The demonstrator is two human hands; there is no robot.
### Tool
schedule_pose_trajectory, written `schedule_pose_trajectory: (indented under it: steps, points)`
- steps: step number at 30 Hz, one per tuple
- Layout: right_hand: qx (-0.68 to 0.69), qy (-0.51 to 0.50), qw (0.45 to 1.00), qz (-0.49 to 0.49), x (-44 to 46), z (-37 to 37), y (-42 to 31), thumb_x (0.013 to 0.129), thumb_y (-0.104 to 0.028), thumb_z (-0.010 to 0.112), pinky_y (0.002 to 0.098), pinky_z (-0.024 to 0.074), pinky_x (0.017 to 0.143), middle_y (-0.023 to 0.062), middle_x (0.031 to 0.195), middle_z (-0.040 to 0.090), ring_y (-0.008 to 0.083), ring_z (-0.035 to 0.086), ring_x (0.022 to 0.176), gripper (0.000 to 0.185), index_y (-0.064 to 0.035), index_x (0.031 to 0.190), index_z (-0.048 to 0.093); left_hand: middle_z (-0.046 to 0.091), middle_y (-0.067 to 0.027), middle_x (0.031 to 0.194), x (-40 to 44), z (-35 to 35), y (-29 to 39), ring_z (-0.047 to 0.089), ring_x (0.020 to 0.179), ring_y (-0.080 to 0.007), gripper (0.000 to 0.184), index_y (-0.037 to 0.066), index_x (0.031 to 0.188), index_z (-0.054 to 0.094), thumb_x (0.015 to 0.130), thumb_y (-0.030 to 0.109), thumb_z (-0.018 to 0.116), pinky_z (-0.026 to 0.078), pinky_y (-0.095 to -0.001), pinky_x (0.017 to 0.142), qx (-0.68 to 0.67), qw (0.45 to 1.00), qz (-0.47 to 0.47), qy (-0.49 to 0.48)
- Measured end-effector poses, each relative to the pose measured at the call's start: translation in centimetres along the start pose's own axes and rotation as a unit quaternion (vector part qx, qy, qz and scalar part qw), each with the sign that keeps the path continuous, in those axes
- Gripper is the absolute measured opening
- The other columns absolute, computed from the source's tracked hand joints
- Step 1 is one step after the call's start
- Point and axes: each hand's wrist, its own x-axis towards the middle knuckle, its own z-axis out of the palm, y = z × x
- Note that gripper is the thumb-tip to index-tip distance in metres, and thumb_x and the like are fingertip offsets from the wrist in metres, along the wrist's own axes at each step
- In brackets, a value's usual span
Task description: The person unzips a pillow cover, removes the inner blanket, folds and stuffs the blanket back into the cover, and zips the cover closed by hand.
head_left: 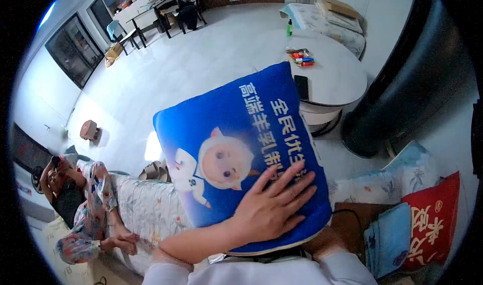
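A blue cushion (216,109) with white lettering and a white cartoon figure is tilted in front of my body. My left hand (276,199) lies flat on its lower right part, palm down and fingers spread, covering some of the lettering. My left forearm crosses the cushion's lower edge. My right forearm (324,242) passes behind the lower right corner of the cushion, which hides my right hand.
A person (85,204) sits at the left on a quilted seat (146,204). Ahead, a round table (342,73) holds a phone (301,88), colorful packets (302,59) and a green bottle (290,28). A red cushion (435,219) and folded blue cloth (390,234) lie at right.
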Motion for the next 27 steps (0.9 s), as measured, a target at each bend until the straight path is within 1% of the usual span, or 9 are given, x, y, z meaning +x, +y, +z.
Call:
schedule_pose_trajectory:
  steps: [4, 6, 9, 15, 18, 22, 24, 25, 27]
  points:
    - [-0.018, -0.057, 0.998, -0.005, 0.6, 6.0, 0.3, 0.096, -0.054, 0.038, 0.0437, 0.035, 0.099, 0.0163, 0.134, 0.038, 0.0255, 0.041, 0.118, 0.063, -0.0097, 0.141, 0.038, 0.036, -0.0033, 0.152, -3.3, 3.9, -5.6, 0.022, 0.144, -0.0281, 0.055, 0.021, 0.14, 0.047, 0.09, 0.043, 0.054, 0.014, -0.0517, 0.115, 0.019, 0.995, -0.085, -0.044]
    - [-0.011, -0.07, 0.997, 0.01, 1.3, 8.1, 1.2, 0.096, -0.055, 0.038, 0.0424, 0.0362, 0.098, 0.0161, 0.131, 0.041, 0.0249, 0.043, 0.116, 0.064, -0.0099, 0.14, 0.039, 0.042, -0.007, 0.148, -7.5, 9.9, -10.1, 0.027, 0.142, -0.03, 0.047, 0.019, 0.137, 0.051, 0.093, 0.037, 0.053, 0.017, -0.0495, 0.115, 0.014, 0.984, -0.176, -0.003]
    - [0.045, -0.069, 0.996, 0.03, 2.5, 8.8, 1.2, 0.095, -0.057, 0.039, 0.0404, 0.0381, 0.097, 0.0159, 0.128, 0.045, 0.0239, 0.047, 0.112, 0.064, -0.0103, 0.139, 0.042, 0.04, -0.0092, 0.148, -8.9, 9.8, -11.9, 0.026, 0.142, -0.0321, 0.047, 0.017, 0.138, 0.05, 0.094, 0.033, 0.051, 0.015, -0.049, 0.115, 0.034, 0.96, -0.274, 0.054]
    - [0.216, -0.051, 0.956, 0.193, 2.5, 2.3, -0.2, 0.094, -0.06, 0.039, 0.0365, 0.0418, 0.094, 0.0154, 0.122, 0.053, 0.0219, 0.056, 0.106, 0.065, -0.0111, 0.136, 0.048, 0.038, -0.0105, 0.149, -10.1, 8.9, -9.9, 0.025, 0.143, -0.0335, 0.052, 0.012, 0.137, 0.05, 0.09, 0.034, 0.056, 0.015, -0.051, 0.115, 0.028, 0.957, -0.277, 0.077]
    - [0.176, -0.045, 0.956, 0.228, 2.2, -0.2, -0.7, 0.093, -0.061, 0.04, 0.0346, 0.0437, 0.092, 0.0151, 0.119, 0.057, 0.0209, 0.06, 0.102, 0.065, -0.0114, 0.135, 0.051, 0.041, -0.0135, 0.147, -10.5, 8.2, -9.8, 0.027, 0.142, -0.0344, 0.057, 0.007, 0.137, 0.049, 0.089, 0.038, 0.057, 0.017, -0.0504, 0.114, -0.039, 0.963, -0.248, 0.096]
    - [-0.134, -0.025, 0.989, 0.053, 1.4, -0.2, 0.3, 0.088, -0.061, 0.053, 0.0284, 0.0481, 0.087, 0.0132, 0.109, 0.07, 0.0155, 0.066, 0.094, 0.063, -0.0112, 0.126, 0.063, 0.046, -0.0152, 0.142, -10.8, 5.7, -9.0, 0.035, 0.137, -0.0361, 0.071, 0.006, 0.135, 0.049, 0.082, 0.051, 0.062, 0.025, -0.0515, 0.111, -0.134, 0.974, -0.172, 0.064]
    - [-0.042, -0.026, 0.99, -0.132, 1.1, 0.6, -0.3, 0.087, -0.064, 0.052, 0.0291, 0.0463, 0.094, 0.0165, 0.121, 0.064, 0.0212, 0.066, 0.103, 0.071, -0.0073, 0.129, 0.059, 0.051, -0.014, 0.137, -11.0, 5.2, -8.5, 0.043, 0.131, -0.0354, 0.067, 0.006, 0.132, 0.052, 0.078, 0.043, 0.07, 0.033, -0.0497, 0.107, -0.136, 0.974, -0.167, 0.069]
    - [-0.039, -0.135, 0.986, -0.087, 0.9, -0.4, -0.7, 0.08, -0.053, 0.069, 0.0445, 0.0325, 0.11, 0.0173, 0.149, 0.038, 0.0382, 0.04, 0.134, 0.069, -0.017, 0.136, 0.053, 0.053, -0.0132, 0.135, -11.5, 5.5, -8.6, 0.046, 0.128, -0.0344, 0.062, 0.006, 0.128, 0.055, 0.076, 0.034, 0.073, 0.037, -0.0476, 0.104, -0.137, 0.975, -0.164, 0.068]
    - [-0.115, -0.158, 0.972, -0.132, 0.6, 0.3, -0.5, 0.076, -0.049, 0.072, 0.0454, 0.0323, 0.11, 0.0168, 0.149, 0.037, 0.0393, 0.038, 0.135, 0.07, -0.0165, 0.136, 0.054, 0.061, -0.0113, 0.124, -11.8, 5.4, -8.2, 0.058, 0.113, -0.0313, 0.049, 0.005, 0.117, 0.062, 0.071, 0.012, 0.077, 0.047, -0.0408, 0.095, -0.147, 0.965, -0.191, 0.103]
